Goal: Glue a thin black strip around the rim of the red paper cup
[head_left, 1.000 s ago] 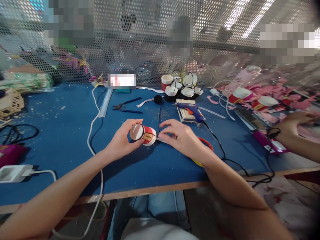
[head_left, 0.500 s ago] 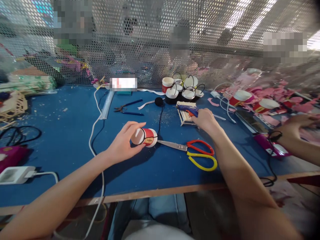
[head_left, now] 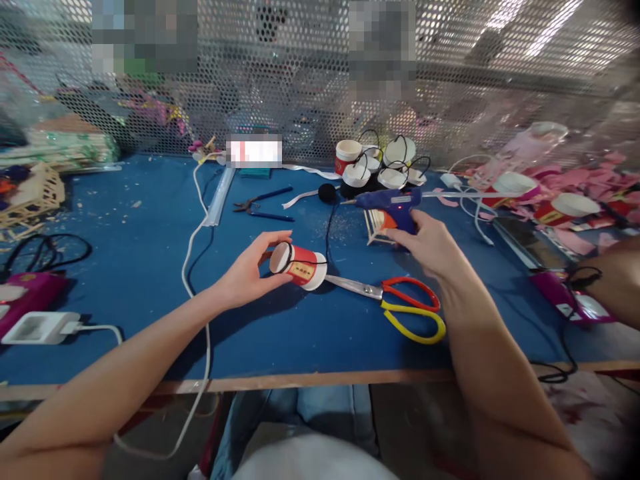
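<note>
My left hand (head_left: 254,272) grips a red and white paper cup (head_left: 303,263), tipped on its side with its mouth to the left. A black cord (head_left: 329,230) runs around the cup and leads back to a small black ball of cord (head_left: 327,193). In my right hand (head_left: 425,241) is a blue glue gun (head_left: 390,200) with an orange trigger, its nozzle pointing left and a clear glue stick out of its back. It is above a small rack of light wooden sticks (head_left: 374,230). Scissors (head_left: 373,291) with red and yellow handles lie beside the cup.
Blue-handled pliers (head_left: 270,215) lie open further back. Several cups with black cord handles (head_left: 393,175) stand by the perforated metal screen (head_left: 310,87). A white cable (head_left: 187,267) crosses the left side. Another person's arm (head_left: 617,283) is at right, near a phone (head_left: 523,243).
My right hand has lifted the glue gun off the stick rack, and its glue stick now shows. The cup is still in my left hand, turned slightly. The view has shifted a little.
</note>
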A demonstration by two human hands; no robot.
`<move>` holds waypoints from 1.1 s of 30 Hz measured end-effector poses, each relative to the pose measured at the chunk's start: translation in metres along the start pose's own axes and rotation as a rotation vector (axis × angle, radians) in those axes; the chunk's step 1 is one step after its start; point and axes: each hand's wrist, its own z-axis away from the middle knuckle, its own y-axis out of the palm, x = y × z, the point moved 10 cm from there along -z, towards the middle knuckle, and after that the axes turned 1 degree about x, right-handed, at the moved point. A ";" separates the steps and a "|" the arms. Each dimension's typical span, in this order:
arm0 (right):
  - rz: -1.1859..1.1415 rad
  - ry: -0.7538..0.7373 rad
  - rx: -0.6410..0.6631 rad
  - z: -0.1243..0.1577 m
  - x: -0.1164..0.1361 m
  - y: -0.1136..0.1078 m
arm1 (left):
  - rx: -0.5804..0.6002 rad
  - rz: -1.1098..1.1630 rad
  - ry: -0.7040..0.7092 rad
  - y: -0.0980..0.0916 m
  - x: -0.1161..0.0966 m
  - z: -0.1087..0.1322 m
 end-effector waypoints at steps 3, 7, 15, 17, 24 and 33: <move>-0.128 -0.032 0.207 0.022 0.027 0.028 | 0.046 0.019 -0.006 0.003 0.000 0.000; -0.202 -0.054 0.343 0.051 0.055 0.054 | 0.073 0.085 -0.007 0.004 -0.004 -0.001; -0.160 -0.229 0.267 0.075 0.077 0.058 | 0.084 0.134 0.002 0.005 -0.007 -0.001; -0.131 -0.276 0.287 0.079 0.075 0.061 | 0.084 0.135 -0.002 0.005 -0.005 -0.001; -0.043 -0.325 0.212 0.084 0.070 0.062 | 0.071 0.104 -0.003 0.004 -0.005 -0.001; -0.012 -0.361 0.330 0.087 0.090 0.065 | 0.067 0.091 0.012 0.004 -0.003 -0.001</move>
